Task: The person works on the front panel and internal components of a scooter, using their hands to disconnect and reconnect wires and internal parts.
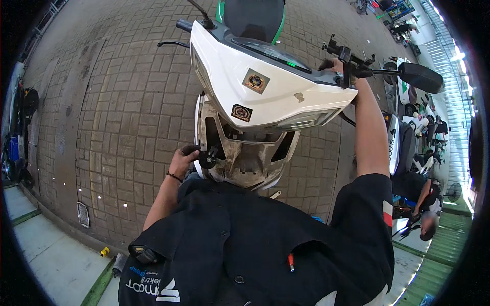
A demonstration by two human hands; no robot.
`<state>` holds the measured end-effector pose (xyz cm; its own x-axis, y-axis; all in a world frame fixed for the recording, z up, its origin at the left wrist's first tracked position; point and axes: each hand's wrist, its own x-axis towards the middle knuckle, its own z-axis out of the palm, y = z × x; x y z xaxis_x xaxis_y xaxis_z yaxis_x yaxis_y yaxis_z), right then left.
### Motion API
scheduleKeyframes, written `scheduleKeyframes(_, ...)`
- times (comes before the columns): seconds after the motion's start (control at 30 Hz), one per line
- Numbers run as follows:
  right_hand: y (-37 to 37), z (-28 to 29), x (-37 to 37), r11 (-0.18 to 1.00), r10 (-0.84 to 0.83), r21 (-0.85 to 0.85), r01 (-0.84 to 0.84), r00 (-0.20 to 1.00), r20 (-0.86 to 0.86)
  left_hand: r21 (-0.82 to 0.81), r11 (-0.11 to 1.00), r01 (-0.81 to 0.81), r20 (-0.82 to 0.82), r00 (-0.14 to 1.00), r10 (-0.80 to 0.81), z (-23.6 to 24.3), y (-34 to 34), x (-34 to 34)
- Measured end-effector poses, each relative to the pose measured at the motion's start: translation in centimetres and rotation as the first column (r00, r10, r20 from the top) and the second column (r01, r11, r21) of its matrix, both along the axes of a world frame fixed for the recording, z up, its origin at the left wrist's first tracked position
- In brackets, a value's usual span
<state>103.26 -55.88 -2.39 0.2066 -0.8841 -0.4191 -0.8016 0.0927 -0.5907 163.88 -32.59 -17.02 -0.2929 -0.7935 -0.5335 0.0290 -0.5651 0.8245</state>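
A white scooter (275, 94) stands in front of me, its front panel bearing two dark square stickers. The lower front is uncovered, showing a dusty inner body (250, 160). Beside its left edge, my left hand (179, 162) pinches a small black round part with a bracket (207, 159), which looks like a horn. Whether that part is fastened to the scooter I cannot tell. My right arm stretches forward, and my right hand (335, 66) is closed round the handlebar grip (326, 64), partly hidden by the phone holder (349, 58) and front panel.
A mirror (420, 77) juts out at the right, and a brake lever (172, 44) at the left. Other scooters (406, 143) stand along the right side, where another person (421, 204) crouches. Brick paving (127, 117) surrounds the scooter. A yellow object (104, 252) lies near the lower-left edge.
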Motion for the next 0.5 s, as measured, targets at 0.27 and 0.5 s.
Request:
scheduleKeyframes(0.27, 0.0, -0.1, 0.3, 0.999, 0.020, -0.030, -0.021, 0.999, -0.037, -0.035, 0.998, 0.045, -0.009, 0.999, -0.046, 0.5, 0.1, -0.3)
scheduleKeyframes(0.5, 0.1, -0.2, 0.4, 0.998, 0.027, -0.047, -0.030, 0.998, -0.063, -0.020, 1.000, 0.019, -0.025, 0.999, -0.019, -0.7, 0.0, -0.2)
